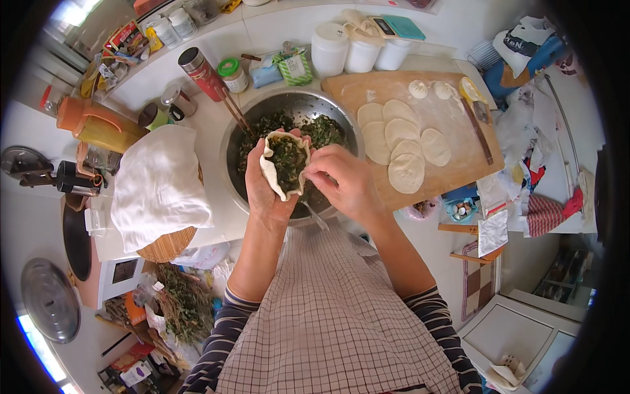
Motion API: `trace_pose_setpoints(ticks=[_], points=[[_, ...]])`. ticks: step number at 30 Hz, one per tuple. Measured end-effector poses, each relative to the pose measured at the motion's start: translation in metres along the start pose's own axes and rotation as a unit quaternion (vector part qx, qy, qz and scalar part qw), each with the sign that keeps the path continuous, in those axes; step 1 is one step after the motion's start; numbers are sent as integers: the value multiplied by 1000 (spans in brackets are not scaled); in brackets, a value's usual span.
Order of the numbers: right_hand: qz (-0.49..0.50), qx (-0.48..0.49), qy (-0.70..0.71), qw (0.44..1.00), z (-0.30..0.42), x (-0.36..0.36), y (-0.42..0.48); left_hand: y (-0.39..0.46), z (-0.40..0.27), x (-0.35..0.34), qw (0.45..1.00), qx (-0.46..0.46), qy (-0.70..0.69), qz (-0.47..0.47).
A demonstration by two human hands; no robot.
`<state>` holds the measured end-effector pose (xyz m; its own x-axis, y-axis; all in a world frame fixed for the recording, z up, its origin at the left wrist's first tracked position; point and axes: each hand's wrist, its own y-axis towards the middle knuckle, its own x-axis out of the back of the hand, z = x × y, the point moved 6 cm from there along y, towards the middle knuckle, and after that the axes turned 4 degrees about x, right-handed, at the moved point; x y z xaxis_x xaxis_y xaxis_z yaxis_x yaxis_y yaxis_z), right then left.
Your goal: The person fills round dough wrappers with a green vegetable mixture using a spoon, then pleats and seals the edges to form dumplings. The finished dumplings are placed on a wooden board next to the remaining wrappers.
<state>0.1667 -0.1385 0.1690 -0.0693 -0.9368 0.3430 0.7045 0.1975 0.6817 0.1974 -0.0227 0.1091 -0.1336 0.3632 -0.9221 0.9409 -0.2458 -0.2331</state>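
Cupped in my left hand (268,199) is a round dough wrapper (271,176), its edge raised around a heap of chopped green filling (287,160). The thumb and fingertips of my right hand (347,180) pinch the wrapper's right rim. Both hands are over a large steel bowl (357,133) that holds more green filling (322,130). A pair of chopsticks (236,112) leans on the bowl's left side. At its front rim rests a metal spoon (316,215), its lower end hidden behind the hands.
Right of the bowl, a wooden board (457,170) carries several flat wrappers (406,172), two pleated buns (418,89) and a rolling pin (476,130). A white cloth (157,182) covers a woven basket (170,245) at left. Behind stand a red flask (202,74), a jar (232,76) and white canisters (329,51).
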Motion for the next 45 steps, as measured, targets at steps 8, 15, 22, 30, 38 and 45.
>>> trace_pose_setpoints(ticks=[8, 15, 22, 30, 38, 45], points=[[-14, -19, -18, 1000, 7, 0, -2, -7, 0, -6, 1000, -22, 10, -14], [-2, -41, -43, 998, 8, 3, 3, -4, 2, -4, 1000, -12, 11, -4], [-11, -253, 45, 966, -28, 17, -11, 1, 5, 7, 986, 43, -160, -1], [-35, -128, -7, 991, -13, -2, -3, 1, -6, 16, 989, 18, -144, -17], [10, -122, -38, 992, -13, -14, -6, -1, -3, 12, 998, -9, -55, -8], [31, 13, -81, 996, 3, -13, 6, 2, 1, 12, 999, -15, -50, -8]])
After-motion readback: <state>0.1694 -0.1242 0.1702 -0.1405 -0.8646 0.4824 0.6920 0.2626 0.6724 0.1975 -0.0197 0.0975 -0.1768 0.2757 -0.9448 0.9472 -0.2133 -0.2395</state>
